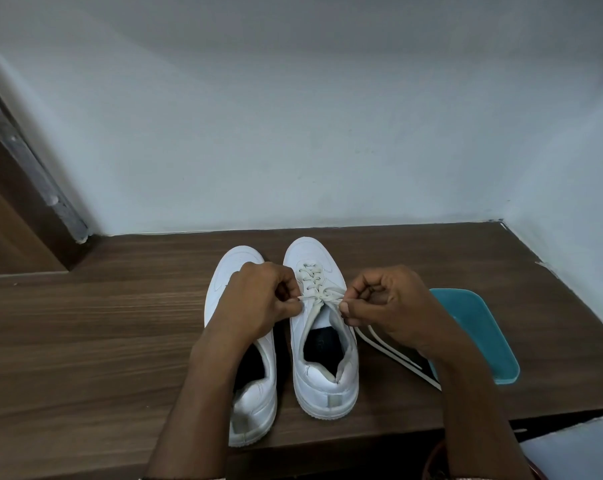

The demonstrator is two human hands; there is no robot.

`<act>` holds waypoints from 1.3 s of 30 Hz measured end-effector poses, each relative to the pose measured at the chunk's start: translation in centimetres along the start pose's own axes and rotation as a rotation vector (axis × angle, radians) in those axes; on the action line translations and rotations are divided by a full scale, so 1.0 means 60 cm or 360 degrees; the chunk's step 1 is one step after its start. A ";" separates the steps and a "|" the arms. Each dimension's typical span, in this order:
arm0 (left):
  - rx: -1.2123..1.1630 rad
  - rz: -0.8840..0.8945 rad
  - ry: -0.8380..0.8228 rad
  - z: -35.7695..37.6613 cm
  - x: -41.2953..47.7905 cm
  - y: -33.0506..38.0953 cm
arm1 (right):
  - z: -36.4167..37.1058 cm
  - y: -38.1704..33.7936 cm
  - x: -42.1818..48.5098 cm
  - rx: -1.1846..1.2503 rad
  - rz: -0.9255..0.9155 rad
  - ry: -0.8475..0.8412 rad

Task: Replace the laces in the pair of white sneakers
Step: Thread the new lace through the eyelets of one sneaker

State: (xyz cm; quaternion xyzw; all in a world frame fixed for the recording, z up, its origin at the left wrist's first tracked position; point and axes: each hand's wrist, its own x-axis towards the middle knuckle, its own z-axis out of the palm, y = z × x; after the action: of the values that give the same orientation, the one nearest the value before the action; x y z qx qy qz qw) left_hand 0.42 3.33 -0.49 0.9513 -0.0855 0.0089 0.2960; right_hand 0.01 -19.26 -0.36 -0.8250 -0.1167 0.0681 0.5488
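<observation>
Left hand [258,299] and right hand [393,306] are each pinched on one end of the lace [322,296] across the right-side sneaker [324,375], stood beside its mate [255,410]. Both ends are best pulled evenly outward, so the crossing is not jammed.

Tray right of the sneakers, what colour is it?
Teal; the flat rectangular tray shows best in the head view.

We count two white leather low-top sneakers: left sneaker [255,407], right sneaker [324,386]. One cream flat woven lace [310,278] is threaded in the latter. Two loose white flat strands [397,348] lie on one dark wood-grain table [102,323]; we cannot tell whether they are one lace or two. One teal rectangular plastic tray [480,327]. Two hands: left hand [262,299], right hand [393,299].
</observation>
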 end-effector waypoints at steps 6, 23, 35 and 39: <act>0.0000 -0.0034 0.0062 0.003 0.003 -0.004 | 0.006 0.008 -0.002 0.0201 0.0083 -0.0017; -0.0865 -0.0505 -0.0214 0.042 0.003 0.043 | 0.010 0.030 0.006 -0.0217 0.0129 0.0228; -0.1201 -0.0604 -0.0353 0.076 -0.004 0.028 | 0.014 0.043 -0.017 -0.0552 0.0356 0.0452; -0.1109 -0.0580 -0.0363 0.072 -0.012 0.033 | 0.018 0.040 -0.033 -0.0515 0.0374 0.0490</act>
State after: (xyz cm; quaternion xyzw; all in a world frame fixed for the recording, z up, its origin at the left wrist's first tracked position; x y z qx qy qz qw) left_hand -0.80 -0.59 -3.01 0.7884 0.0544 -0.1787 0.5861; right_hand -1.87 -19.72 -3.01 -0.9107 0.0555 -0.0146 0.4092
